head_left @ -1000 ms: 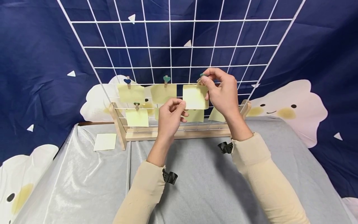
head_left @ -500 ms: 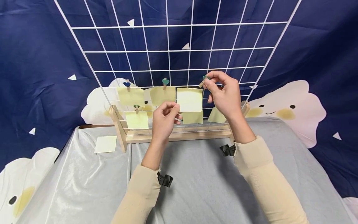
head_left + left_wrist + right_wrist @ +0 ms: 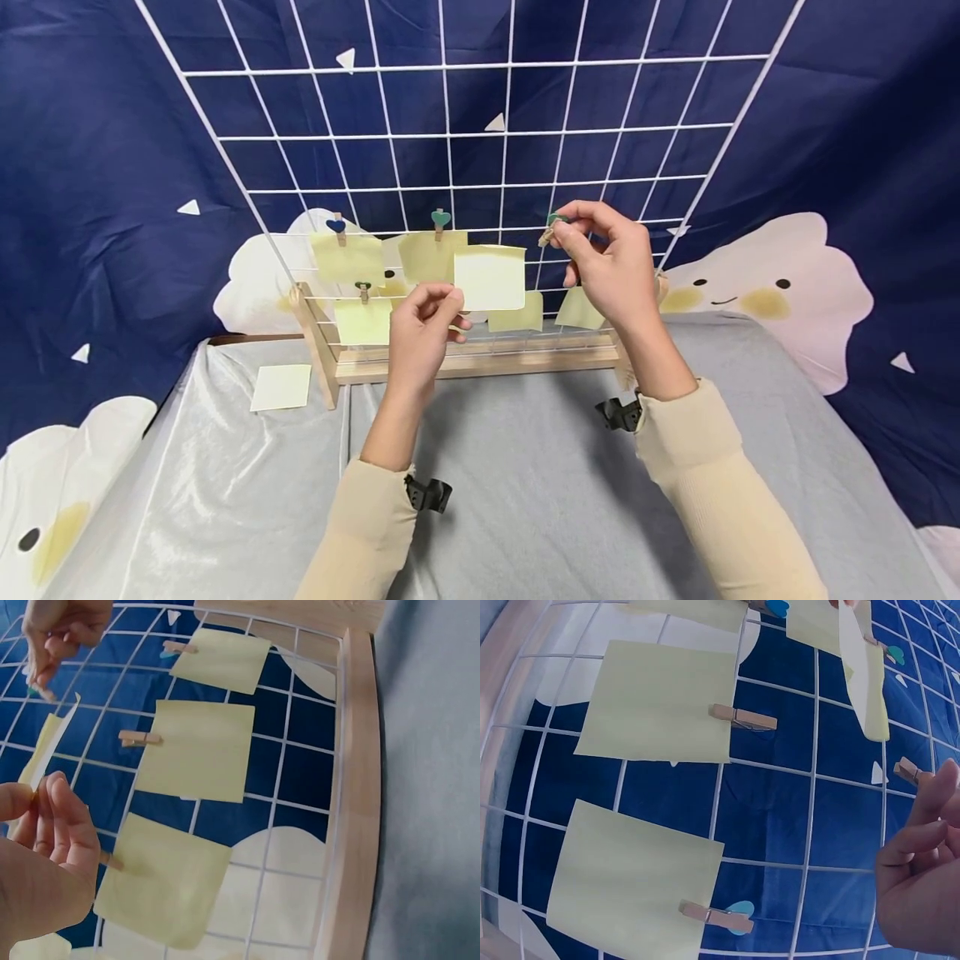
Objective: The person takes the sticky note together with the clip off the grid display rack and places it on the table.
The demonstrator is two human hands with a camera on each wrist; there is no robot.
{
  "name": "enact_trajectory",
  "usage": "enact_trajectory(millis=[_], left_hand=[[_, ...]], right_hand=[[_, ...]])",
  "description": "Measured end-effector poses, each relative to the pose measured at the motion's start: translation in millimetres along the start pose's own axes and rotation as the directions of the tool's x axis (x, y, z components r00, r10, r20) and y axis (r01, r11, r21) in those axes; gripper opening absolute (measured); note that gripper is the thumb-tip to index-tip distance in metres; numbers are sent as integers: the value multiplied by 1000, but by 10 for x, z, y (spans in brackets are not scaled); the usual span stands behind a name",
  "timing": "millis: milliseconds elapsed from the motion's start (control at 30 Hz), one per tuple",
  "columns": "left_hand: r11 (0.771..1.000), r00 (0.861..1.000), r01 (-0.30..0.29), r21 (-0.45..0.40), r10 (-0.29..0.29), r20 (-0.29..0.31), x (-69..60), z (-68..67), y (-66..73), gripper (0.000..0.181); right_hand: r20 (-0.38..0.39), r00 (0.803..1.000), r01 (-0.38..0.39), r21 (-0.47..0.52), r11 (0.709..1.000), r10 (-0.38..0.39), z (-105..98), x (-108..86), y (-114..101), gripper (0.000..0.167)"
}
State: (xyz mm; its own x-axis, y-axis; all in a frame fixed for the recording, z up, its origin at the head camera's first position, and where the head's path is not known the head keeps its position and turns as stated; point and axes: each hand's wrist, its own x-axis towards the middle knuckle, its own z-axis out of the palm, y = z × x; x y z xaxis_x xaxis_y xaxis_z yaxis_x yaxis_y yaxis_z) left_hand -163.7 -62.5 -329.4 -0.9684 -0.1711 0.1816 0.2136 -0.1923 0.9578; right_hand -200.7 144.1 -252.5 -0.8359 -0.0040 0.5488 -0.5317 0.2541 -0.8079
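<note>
In the head view my left hand [image 3: 422,337] pinches a pale yellow sticky note [image 3: 491,282] by its lower left corner, in front of the grid. The note looks bent when seen edge-on in the left wrist view. To its right, my right hand [image 3: 611,258] holds a small wooden clothespin [image 3: 546,236] with a green heart between thumb and fingers. The clothespin's wooden tip [image 3: 907,770] points out from the fingertips in the right wrist view, apart from the note. Behind both hands stands a white wire grid [image 3: 472,135] with several notes clipped to it.
A wooden base [image 3: 480,364] supports the grid on a grey cloth-covered table [image 3: 525,483]. One loose note [image 3: 281,387] lies left of the base. Heart clothespins, one blue [image 3: 337,227] and one teal [image 3: 440,221], hold notes in the upper row. A dark blue curtain [image 3: 825,125] hangs behind.
My left hand has carried the note leftward, away from the clothespin that was at its upper right corner. My right hand has shifted slightly right and down, still holding the clothespin.
</note>
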Motion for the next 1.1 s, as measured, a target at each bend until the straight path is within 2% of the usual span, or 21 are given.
enact_trajectory(millis=[233,400,667,1100], left_hand=[[1000,1000,-10,3,10,-16,-29,-120,-46,11],[1000,999,-3,-6,3,-53,-31,-169,-50,9],[998,997,-25,-54,20,-76,-39,-234,-21,10],[999,991,-27,-44,21,-129,-77,-382,-37,17]], right_hand=[[0,999,-35,6,999,35,-15,-36,29,19],[-9,998,-66,10,998,66,-34,-66,62,21],[-32,997,-75,39,996,77,-76,-105,98,20],[-84,992,-82,127,988,94,-208,-206,212,20]])
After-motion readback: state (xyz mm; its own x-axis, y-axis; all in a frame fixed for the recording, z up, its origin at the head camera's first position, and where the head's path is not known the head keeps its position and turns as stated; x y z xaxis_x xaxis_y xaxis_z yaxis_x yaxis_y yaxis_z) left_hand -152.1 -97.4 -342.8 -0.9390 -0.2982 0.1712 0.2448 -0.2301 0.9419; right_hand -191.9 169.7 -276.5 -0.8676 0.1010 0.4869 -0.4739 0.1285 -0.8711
